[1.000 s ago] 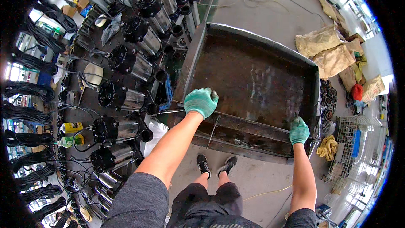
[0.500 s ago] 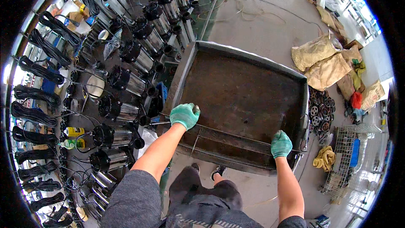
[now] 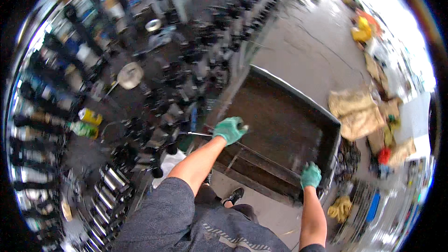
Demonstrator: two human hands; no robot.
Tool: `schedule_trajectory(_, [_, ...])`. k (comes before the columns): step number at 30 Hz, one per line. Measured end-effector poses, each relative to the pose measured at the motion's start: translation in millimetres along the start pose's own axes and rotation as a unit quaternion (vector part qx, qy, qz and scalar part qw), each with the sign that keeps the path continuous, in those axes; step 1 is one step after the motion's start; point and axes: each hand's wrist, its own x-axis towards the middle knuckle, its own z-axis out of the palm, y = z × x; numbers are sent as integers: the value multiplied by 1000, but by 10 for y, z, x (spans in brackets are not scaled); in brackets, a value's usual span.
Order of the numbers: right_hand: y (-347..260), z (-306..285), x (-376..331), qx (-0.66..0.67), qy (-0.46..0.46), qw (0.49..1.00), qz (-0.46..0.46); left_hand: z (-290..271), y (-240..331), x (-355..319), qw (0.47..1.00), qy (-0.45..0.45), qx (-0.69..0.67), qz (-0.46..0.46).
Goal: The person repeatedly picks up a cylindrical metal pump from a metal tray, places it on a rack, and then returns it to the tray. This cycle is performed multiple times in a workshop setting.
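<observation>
A dark, shallow metal tray cart (image 3: 275, 107) with raised rims is in front of me, its bottom bare and rust-brown. Along its near side runs a thin metal rod (image 3: 268, 160). My left hand (image 3: 229, 130), in a green knitted glove, is closed around the rod near its left end. Farther right, my right hand (image 3: 310, 176), gloved alike, is closed at the rod's other end near the cart's right rim. Parts of the rod under both hands are hidden by the gloves.
Rows of blurred black-and-silver motor-like units (image 3: 186, 79) line the left, with a round white lid (image 3: 130, 75) and a yellow can (image 3: 90, 116) among them. On the right floor lie tan sacks (image 3: 357, 114), a yellow cloth (image 3: 340, 209) and a wire basket (image 3: 359, 224).
The view has swung, and the cart sits turned and farther right and lower in it. Both hands stay closed on the rod; the left side is now smeared by motion.
</observation>
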Motion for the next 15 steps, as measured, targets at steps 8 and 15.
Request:
schedule_trajectory(8, [-187, 114, -840, 420, -3, 906, 48, -1433, -109, -1832, 949, 289, -120, 40])
schedule_trajectory(15, [-435, 649, -1473, 560, -60, 819, 109, -2834, -792, -3010, 762, 607, -78, -209])
